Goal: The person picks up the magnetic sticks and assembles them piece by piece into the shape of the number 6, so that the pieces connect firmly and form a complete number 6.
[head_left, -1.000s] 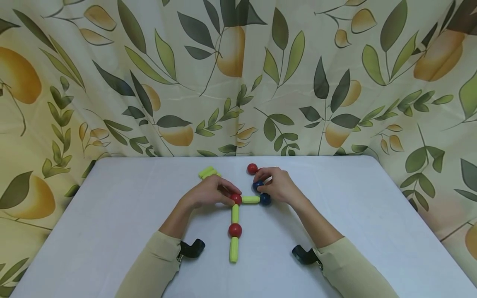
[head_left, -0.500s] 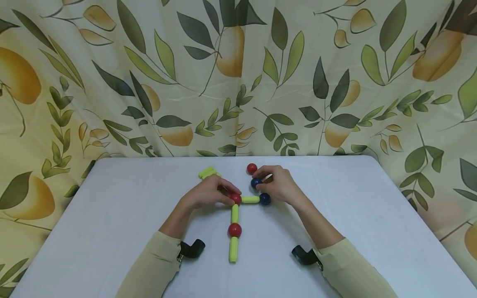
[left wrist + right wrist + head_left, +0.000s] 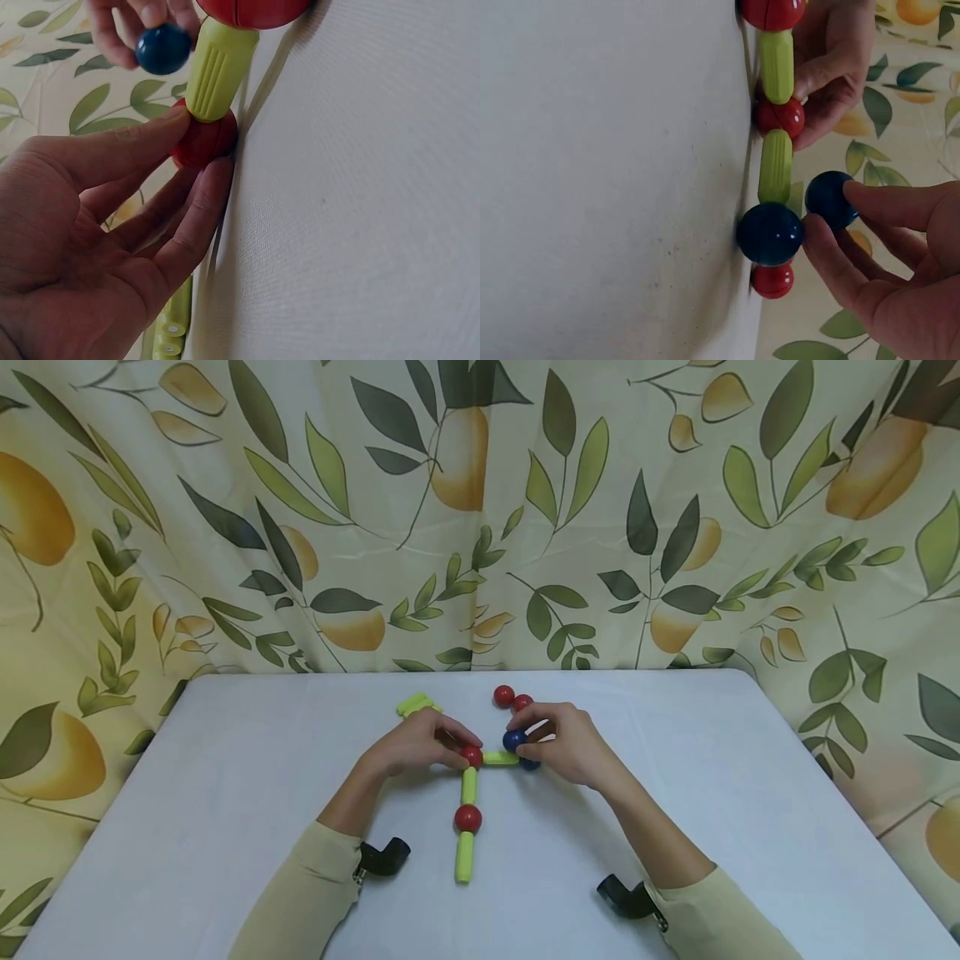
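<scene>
A flat figure of yellow-green rods and balls lies on the white table (image 3: 225, 793). My left hand (image 3: 459, 745) holds its corner red ball (image 3: 471, 755) between thumb and fingers, also seen in the left wrist view as the red ball (image 3: 204, 142). From that ball one rod (image 3: 498, 758) runs right to a blue ball (image 3: 531, 765) and another rod (image 3: 468, 785) runs toward me to a second red ball (image 3: 467, 818). My right hand (image 3: 528, 741) pinches a loose blue ball (image 3: 513, 740) just above the rod's blue end ball (image 3: 771, 232); the held ball (image 3: 829, 199) is clear of it.
Two loose red balls (image 3: 503, 696) (image 3: 522, 702) lie behind my right hand. A few spare green rods (image 3: 417, 703) lie behind my left hand. A leaf-and-fruit patterned curtain (image 3: 675, 527) hangs behind the table. Black wrist mounts (image 3: 384, 857) sit low near the table.
My right hand has drawn the loose blue ball back toward the rod's blue end, uncovering a second red ball behind it. The left hand stays on the corner red ball.
</scene>
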